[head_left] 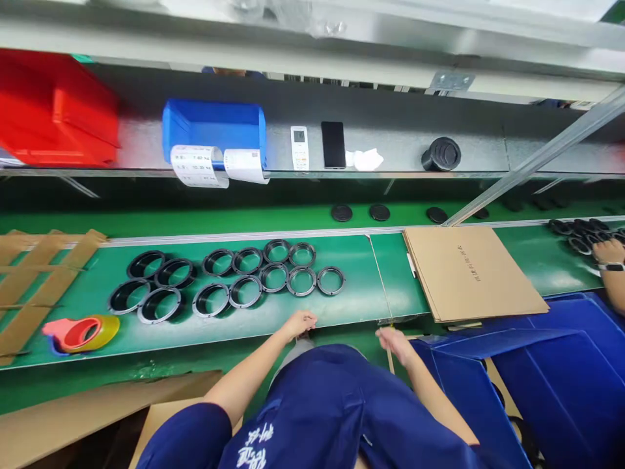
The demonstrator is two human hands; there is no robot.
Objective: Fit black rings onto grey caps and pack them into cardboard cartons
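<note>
A: Main items, where?
B: Thirteen black rings point(147, 303) on the green desk point(359, 306), left and centre, all left of the seam. Mostly two rows, one single at the right end.
A: Hands?
B: Left hand point(299, 324) at the front edge, below the rightmost rings, fingers partly curled. Right hand point(395, 343) at the edge too, near the seam, loosely curled. Blurry and small; can't tell if either grips anything.
A: Rest of the desk?
B: Red-and-yellow tape roll point(108, 331) and cardboard strips point(81, 255) at the left; flat cardboard stack point(469, 273) right of the seam. Far right, a co-worker's hand point(610, 251) at a pile of what are probably more black rings.
A: Behind?
B: Shelf point(390, 140): red bin point(85, 117), blue bin point(215, 127), white remote point(299, 148), phone point(333, 144), black cylindrical part point(442, 154).
A: Below?
B: Big blue box point(561, 384), right of the person.
</note>
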